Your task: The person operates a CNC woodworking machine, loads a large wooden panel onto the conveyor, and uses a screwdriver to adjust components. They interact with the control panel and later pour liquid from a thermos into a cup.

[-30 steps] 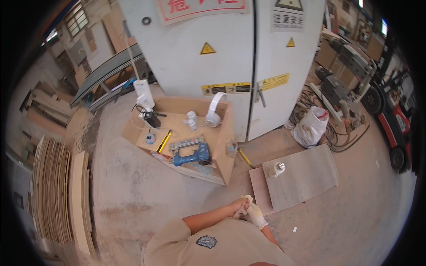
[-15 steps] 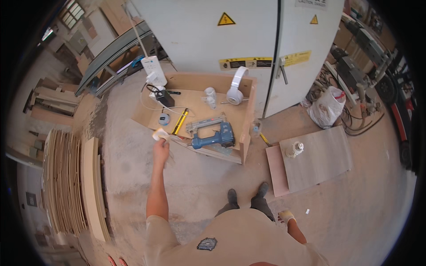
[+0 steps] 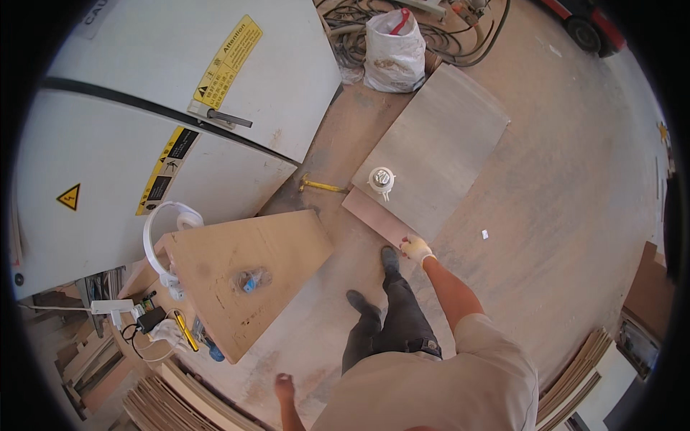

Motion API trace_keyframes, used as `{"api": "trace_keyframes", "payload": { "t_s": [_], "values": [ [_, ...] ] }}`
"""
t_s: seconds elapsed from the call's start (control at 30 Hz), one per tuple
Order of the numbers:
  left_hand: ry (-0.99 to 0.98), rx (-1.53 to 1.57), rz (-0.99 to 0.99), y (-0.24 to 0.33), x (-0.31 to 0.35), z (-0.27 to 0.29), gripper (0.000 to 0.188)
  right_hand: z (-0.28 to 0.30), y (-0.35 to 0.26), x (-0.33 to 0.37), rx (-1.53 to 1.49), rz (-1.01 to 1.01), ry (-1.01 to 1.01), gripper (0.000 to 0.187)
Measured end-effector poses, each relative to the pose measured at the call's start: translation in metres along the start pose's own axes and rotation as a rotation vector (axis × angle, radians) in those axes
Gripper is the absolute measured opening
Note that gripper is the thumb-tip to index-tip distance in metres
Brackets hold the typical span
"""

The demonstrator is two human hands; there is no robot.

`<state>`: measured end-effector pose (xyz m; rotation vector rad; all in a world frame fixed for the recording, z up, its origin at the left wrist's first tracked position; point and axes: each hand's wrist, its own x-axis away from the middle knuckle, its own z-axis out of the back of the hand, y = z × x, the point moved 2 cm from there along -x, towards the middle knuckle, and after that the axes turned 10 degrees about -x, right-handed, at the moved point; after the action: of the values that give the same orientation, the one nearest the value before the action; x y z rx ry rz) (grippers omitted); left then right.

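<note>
My left hand (image 3: 285, 386) is bare and hangs low beside me, fingers curled in with nothing seen in them. A pale glove with bare fingertips covers my right hand (image 3: 417, 248). Its fingers are loosely bent and apart, seen over the end of a narrow reddish board (image 3: 379, 219); whether they touch it I cannot tell. Next to that board lies a wide grey-brown panel (image 3: 438, 144), with a white roll-like object with a shiny top (image 3: 382, 182) on it. A white glove (image 3: 167, 331) lies in the wooden box (image 3: 244, 266), near a yellow pen-shaped tool (image 3: 186, 332).
White headphones (image 3: 152, 241) hang on the box's edge; a blue nail gun (image 3: 214, 351) is partly hidden behind it. A yellow-handled hammer (image 3: 323, 187) lies on the floor. Beyond are a grey metal cabinet (image 3: 251, 165), a white sack (image 3: 394, 54) and coiled hoses (image 3: 345, 39).
My view has swung right, toward the panels. My left hand has let go of the white glove and moved away from the box. My right hand has come forward near the reddish board.
</note>
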<state>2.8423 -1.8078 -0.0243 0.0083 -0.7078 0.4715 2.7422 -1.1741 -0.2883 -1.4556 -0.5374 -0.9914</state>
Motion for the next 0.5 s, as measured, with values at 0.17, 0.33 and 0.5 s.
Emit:
{"api": "trace_keyframes", "payload": {
  "t_s": [0.17,0.33,0.5],
  "values": [
    [-0.646,0.095,0.153,0.002,0.103,-0.114,0.04,-0.027,-0.056,-0.121,0.134,0.058,0.342,0.069],
    [-0.483,0.215,0.238,0.025,0.117,-0.09,0.042,-0.043,-0.082,-0.199,0.067,-0.053,0.44,0.053],
    [-0.489,0.652,0.038,0.1,0.107,-0.09,0.031,-0.032,-0.085,-0.192,0.259,0.011,0.291,0.045]
  ]
}}
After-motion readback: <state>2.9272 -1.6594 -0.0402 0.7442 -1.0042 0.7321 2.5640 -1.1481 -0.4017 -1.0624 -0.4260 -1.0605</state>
